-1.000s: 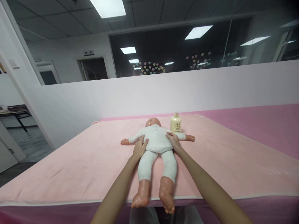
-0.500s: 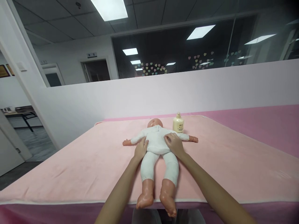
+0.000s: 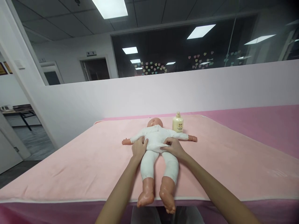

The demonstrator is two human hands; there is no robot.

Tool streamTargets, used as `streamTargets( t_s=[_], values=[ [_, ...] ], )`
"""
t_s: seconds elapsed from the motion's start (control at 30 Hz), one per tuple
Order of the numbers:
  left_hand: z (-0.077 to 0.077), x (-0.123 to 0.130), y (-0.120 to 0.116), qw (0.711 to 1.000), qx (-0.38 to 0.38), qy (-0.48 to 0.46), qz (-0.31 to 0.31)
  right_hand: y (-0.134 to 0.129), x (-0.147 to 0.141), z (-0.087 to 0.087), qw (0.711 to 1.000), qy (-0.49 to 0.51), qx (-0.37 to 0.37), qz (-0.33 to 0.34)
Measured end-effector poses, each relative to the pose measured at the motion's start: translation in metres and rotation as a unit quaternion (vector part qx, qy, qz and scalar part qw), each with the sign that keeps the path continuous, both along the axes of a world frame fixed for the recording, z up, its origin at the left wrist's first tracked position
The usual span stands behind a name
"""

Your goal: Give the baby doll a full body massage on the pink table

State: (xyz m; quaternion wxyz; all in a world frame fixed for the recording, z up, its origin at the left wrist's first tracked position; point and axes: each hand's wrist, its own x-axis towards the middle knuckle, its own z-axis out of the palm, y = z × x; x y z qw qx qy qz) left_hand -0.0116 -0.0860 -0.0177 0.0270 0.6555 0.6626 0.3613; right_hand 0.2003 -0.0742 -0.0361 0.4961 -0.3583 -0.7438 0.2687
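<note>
A baby doll [image 3: 147, 166] in white clothes lies on its back, its head away from me and its bare feet towards me. Its arms are spread out to the sides. At the doll's waist, on the right side, my right hand [image 3: 175, 148] pinches the lower edge of the white shirt [image 3: 155, 137], and the cloth is drawn up into a fold. My left hand [image 3: 139, 149] is against the left side of the waist, thumb on the front, fingers curled at the shirt's side and partly hidden.
A pale yellow bottle [image 3: 177, 123] stands beyond the doll's right-hand arm. Under the doll a pink towel [image 3: 77, 165] with a white edge covers the table. A low white wall [image 3: 130, 96] with glass above it rises behind.
My right hand has moved down slightly from the doll's belly to the shirt's lower edge and now pinches the cloth. My left hand has hardly moved.
</note>
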Motion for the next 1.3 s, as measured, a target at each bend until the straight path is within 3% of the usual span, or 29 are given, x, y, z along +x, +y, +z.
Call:
streamTargets(
  t_s=[0.1,0.17,0.27,0.37,0.47,0.6,0.77,0.83,0.97,1.1,1.3],
  values=[
    [0.010,0.010,0.000,0.993,0.108,-0.028,-0.044,0.005,-0.004,-0.005,0.999,0.031,-0.030,0.005],
    [0.013,0.016,0.003,0.983,0.119,-0.073,-0.121,0.008,-0.004,-0.007,0.998,0.040,-0.047,0.012],
    [0.011,0.020,0.008,0.966,0.010,-0.114,-0.231,0.008,-0.003,-0.006,0.997,0.034,-0.065,0.022],
    [0.010,0.015,0.010,0.952,-0.085,-0.113,-0.273,0.005,-0.001,-0.001,0.997,0.006,-0.075,0.033],
    [0.011,0.015,0.011,0.956,-0.104,-0.097,-0.258,0.003,0.001,0.003,0.995,-0.021,-0.080,0.047],
    [0.008,0.027,0.015,0.979,-0.036,-0.060,-0.190,0.005,0.002,0.001,0.994,0.017,-0.082,0.070],
    [0.002,0.036,0.019,0.987,0.020,-0.034,-0.155,0.025,-0.007,-0.001,0.990,0.120,-0.029,-0.067],
    [0.002,0.034,0.019,0.986,0.024,-0.043,-0.158,0.037,-0.013,0.003,0.992,0.090,-0.027,-0.085],
    [0.003,0.031,0.016,0.982,0.014,-0.062,-0.175,0.055,-0.022,0.009,0.997,-0.041,-0.032,-0.051],
    [0.008,0.032,0.013,0.985,-0.006,-0.033,-0.171,0.064,-0.025,0.005,0.997,-0.052,-0.028,-0.041],
    [0.009,0.037,0.021,0.979,0.128,-0.099,-0.128,0.070,-0.024,-0.006,0.996,-0.011,-0.037,-0.083]
  ],
)
